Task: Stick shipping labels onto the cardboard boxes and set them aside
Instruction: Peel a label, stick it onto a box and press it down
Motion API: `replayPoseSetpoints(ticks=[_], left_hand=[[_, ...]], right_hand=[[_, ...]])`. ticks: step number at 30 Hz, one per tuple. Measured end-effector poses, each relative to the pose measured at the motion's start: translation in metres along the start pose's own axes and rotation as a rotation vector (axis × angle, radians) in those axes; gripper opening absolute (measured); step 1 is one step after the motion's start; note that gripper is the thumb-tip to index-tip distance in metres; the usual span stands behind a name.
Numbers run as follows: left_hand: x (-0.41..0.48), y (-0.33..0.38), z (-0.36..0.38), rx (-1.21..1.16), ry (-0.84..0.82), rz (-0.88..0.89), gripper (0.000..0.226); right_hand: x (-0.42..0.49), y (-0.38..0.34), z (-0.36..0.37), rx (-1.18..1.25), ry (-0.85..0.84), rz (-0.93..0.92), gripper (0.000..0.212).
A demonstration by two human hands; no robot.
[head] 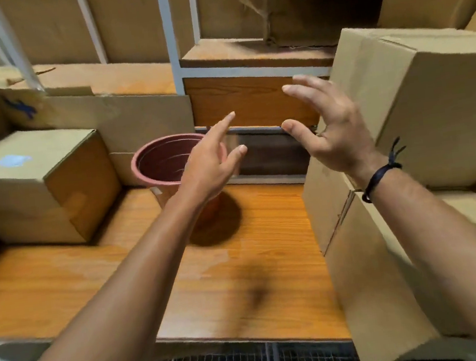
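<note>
1. Head view: the left hand [210, 167] and the right hand [337, 136] hover above the wooden table [108, 272], fingers spread apart, gripping nothing I can make out.
2. A cardboard box [35, 185] at the left carries a pale label [12, 161] on top. The plain stacked boxes [430, 105] stand just beside the right hand.
3. Likely step: between boxes. The next move calls for pulling down a plain box and finding a fresh label; none shows.

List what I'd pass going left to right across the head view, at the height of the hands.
Cardboard box with a pale sticker on top → reddish plastic pot → left hand, open → right hand, open → stack of cardboard boxes.
</note>
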State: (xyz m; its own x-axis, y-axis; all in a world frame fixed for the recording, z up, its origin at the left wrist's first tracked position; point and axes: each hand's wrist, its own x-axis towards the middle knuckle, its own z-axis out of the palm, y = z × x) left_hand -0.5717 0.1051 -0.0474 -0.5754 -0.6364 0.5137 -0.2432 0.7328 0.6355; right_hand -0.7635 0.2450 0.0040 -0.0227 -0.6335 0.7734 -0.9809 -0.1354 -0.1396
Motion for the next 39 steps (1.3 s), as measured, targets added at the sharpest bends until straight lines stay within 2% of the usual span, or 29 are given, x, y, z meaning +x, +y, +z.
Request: replayPoseSetpoints(ticks=[4,15,18,25,30,36,39], left_hand=[[-0.035,-0.053,-0.075,0.088,0.112,-0.088,0.061],[-0.144,-0.212,-0.297,0.286,0.241,-0.324,0.060],[-0.162,-0.249,-0.337,0.285,0.268,-0.392,0.060],[-0.172,-0.337,-0.369,0.308,0.185,-0.513,0.051],[-0.160,-0.381,-0.369,0.340,0.104,-0.615,0.053],[-0.113,-0.408,-0.377,0.320,0.098,-0.687,0.071],[-0.100,-0.425,-0.377,0.285,0.109,-0.724,0.083]], right_hand=[[0.017,-0.060,0.059,0.106,-0.083,-0.007,0.050],[0.055,-0.247,0.251,0.402,-0.222,0.053,0.049],[0.058,-0.283,0.297,0.433,-0.271,0.132,0.050],[0.069,-0.305,0.376,0.412,-0.482,0.310,0.060],[0.090,-0.304,0.436,0.403,-0.615,0.446,0.080],[0.134,-0.316,0.483,0.437,-0.574,0.568,0.100],[0.141,-0.320,0.498,0.438,-0.576,0.603,0.102]])
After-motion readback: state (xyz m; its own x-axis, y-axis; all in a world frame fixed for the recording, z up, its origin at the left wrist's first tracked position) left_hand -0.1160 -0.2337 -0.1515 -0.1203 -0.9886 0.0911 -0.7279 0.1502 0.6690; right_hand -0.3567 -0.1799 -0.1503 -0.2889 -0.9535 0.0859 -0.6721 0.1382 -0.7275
